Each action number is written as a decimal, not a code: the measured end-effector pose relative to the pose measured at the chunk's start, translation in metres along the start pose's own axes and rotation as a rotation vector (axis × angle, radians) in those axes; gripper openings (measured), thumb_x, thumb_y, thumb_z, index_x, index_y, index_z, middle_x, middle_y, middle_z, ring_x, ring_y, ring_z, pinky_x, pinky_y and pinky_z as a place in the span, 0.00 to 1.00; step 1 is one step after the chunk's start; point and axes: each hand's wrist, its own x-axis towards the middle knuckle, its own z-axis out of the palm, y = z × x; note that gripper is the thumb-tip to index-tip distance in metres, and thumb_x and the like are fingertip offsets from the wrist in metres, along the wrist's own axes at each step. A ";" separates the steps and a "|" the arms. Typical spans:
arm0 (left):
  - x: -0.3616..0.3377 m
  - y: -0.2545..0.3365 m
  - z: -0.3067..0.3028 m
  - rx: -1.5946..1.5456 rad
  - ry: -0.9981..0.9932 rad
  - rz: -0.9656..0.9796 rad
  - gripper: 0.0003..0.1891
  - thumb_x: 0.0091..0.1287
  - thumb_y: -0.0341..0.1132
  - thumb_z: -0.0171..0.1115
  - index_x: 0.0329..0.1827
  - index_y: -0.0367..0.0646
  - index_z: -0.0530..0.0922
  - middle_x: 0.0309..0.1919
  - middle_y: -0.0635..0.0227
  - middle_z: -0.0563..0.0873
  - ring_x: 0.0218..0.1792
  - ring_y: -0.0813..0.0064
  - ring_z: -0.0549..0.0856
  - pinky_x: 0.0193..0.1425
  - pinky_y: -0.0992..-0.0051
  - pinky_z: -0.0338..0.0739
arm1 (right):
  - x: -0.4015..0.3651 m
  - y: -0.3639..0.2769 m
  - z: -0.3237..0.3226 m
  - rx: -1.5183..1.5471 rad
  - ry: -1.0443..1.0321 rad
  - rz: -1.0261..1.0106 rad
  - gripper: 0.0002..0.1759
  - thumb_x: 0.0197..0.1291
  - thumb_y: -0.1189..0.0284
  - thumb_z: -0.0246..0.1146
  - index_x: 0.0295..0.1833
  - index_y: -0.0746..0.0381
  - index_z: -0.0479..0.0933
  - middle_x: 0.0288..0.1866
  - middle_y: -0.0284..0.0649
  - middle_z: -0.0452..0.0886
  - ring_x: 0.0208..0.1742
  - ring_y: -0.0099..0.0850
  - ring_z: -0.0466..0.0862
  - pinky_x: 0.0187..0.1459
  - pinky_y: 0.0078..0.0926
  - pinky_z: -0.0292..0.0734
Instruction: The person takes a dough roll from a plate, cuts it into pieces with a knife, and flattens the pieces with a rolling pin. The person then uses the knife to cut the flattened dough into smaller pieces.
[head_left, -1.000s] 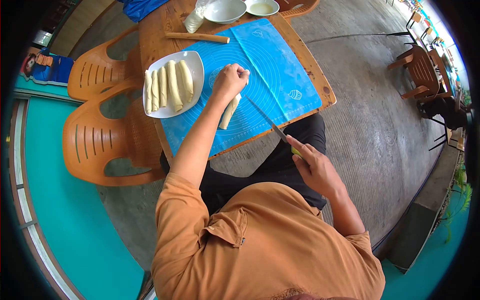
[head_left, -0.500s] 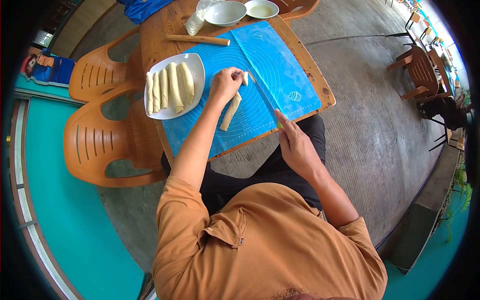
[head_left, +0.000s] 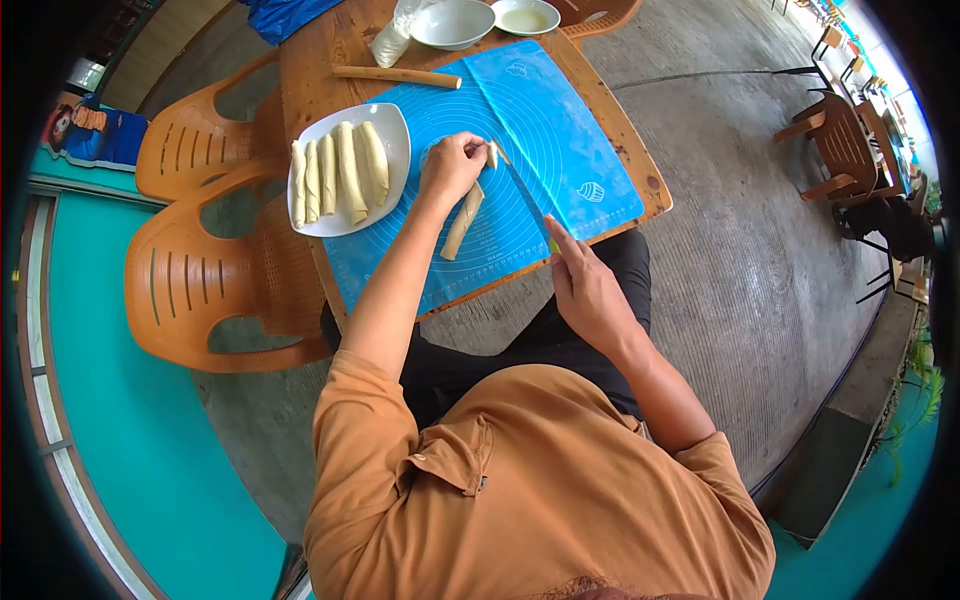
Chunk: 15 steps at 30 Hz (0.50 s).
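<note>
My left hand [head_left: 452, 172] is closed, its fingertips pinching a short piece of rolled dough [head_left: 491, 155] on the blue baking mat [head_left: 540, 110]. My right hand [head_left: 597, 300] grips a knife [head_left: 526, 188] by its yellow-green handle at the mat's near edge. The long blade points away from me, its tip beside the pinched piece. A longer dough roll [head_left: 461, 225] lies on the mat just below my left hand. To the left, a white plate [head_left: 398, 130] bears several pale uncut rolls [head_left: 350, 175].
A wooden rolling pin [head_left: 397, 77] lies at the mat's far left edge. Behind it stand a plastic bag of white stuff [head_left: 390, 45], a white bowl [head_left: 452, 25] and a smaller bowl with liquid [head_left: 525, 18]. Orange chairs [head_left: 200, 270] flank the wooden table [head_left: 310, 75] on the left.
My right hand and the knife have shifted slightly to the left. My left hand stays at the same dough piece.
</note>
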 end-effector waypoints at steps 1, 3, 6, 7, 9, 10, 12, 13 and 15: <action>0.000 0.001 0.000 0.000 0.001 -0.001 0.15 0.79 0.42 0.69 0.55 0.40 0.93 0.45 0.56 0.97 0.47 0.60 0.97 0.56 0.63 0.89 | 0.000 0.000 -0.001 0.002 0.004 -0.001 0.30 0.81 0.75 0.57 0.86 0.61 0.68 0.52 0.63 0.85 0.48 0.63 0.89 0.51 0.56 0.85; -0.001 0.001 -0.001 0.018 0.019 -0.004 0.15 0.79 0.41 0.68 0.55 0.40 0.92 0.47 0.54 0.97 0.49 0.59 0.97 0.57 0.63 0.89 | -0.001 0.003 -0.001 0.004 0.022 -0.018 0.30 0.81 0.75 0.57 0.86 0.61 0.68 0.55 0.63 0.85 0.51 0.63 0.89 0.53 0.55 0.85; -0.002 0.002 -0.006 -0.022 0.014 -0.018 0.15 0.80 0.41 0.68 0.56 0.39 0.92 0.48 0.53 0.97 0.49 0.57 0.96 0.58 0.61 0.89 | -0.004 0.005 -0.006 -0.003 0.030 -0.022 0.31 0.81 0.75 0.57 0.86 0.61 0.68 0.60 0.63 0.85 0.55 0.62 0.89 0.56 0.53 0.85; -0.004 0.003 -0.008 -0.023 0.015 -0.022 0.15 0.80 0.41 0.68 0.56 0.39 0.92 0.48 0.53 0.97 0.49 0.57 0.96 0.58 0.61 0.89 | -0.005 0.004 -0.008 -0.009 0.019 -0.009 0.31 0.81 0.75 0.57 0.86 0.61 0.68 0.62 0.63 0.85 0.57 0.62 0.89 0.57 0.53 0.85; -0.012 0.006 -0.014 -0.030 0.027 -0.003 0.15 0.80 0.41 0.68 0.56 0.39 0.92 0.48 0.52 0.96 0.50 0.56 0.96 0.58 0.61 0.89 | -0.009 0.002 -0.010 0.008 0.030 -0.028 0.31 0.81 0.76 0.57 0.87 0.61 0.67 0.61 0.62 0.85 0.56 0.61 0.89 0.57 0.52 0.85; -0.020 0.011 -0.018 -0.030 0.026 -0.006 0.15 0.80 0.41 0.68 0.56 0.39 0.92 0.48 0.52 0.96 0.50 0.56 0.96 0.58 0.61 0.89 | -0.011 0.000 -0.011 0.025 0.045 -0.045 0.32 0.81 0.76 0.58 0.87 0.60 0.67 0.59 0.61 0.85 0.55 0.60 0.89 0.57 0.50 0.85; -0.039 0.017 -0.026 -0.044 0.038 0.048 0.14 0.81 0.39 0.67 0.56 0.37 0.91 0.50 0.51 0.96 0.50 0.56 0.96 0.57 0.61 0.89 | -0.018 -0.005 -0.015 0.054 0.019 -0.039 0.32 0.81 0.77 0.58 0.87 0.60 0.66 0.57 0.60 0.85 0.53 0.59 0.88 0.56 0.49 0.85; -0.048 0.014 -0.027 -0.043 0.036 0.046 0.14 0.81 0.39 0.67 0.56 0.37 0.91 0.50 0.51 0.96 0.50 0.56 0.96 0.57 0.61 0.89 | -0.021 -0.007 -0.016 0.081 -0.004 -0.035 0.33 0.81 0.77 0.58 0.88 0.60 0.66 0.55 0.58 0.85 0.51 0.57 0.88 0.56 0.48 0.84; -0.066 0.010 -0.030 0.010 0.093 0.103 0.13 0.80 0.36 0.70 0.57 0.36 0.91 0.50 0.51 0.95 0.50 0.60 0.95 0.57 0.65 0.88 | -0.029 -0.007 -0.012 0.097 -0.012 -0.044 0.33 0.81 0.78 0.58 0.89 0.60 0.65 0.54 0.57 0.84 0.50 0.56 0.87 0.56 0.47 0.84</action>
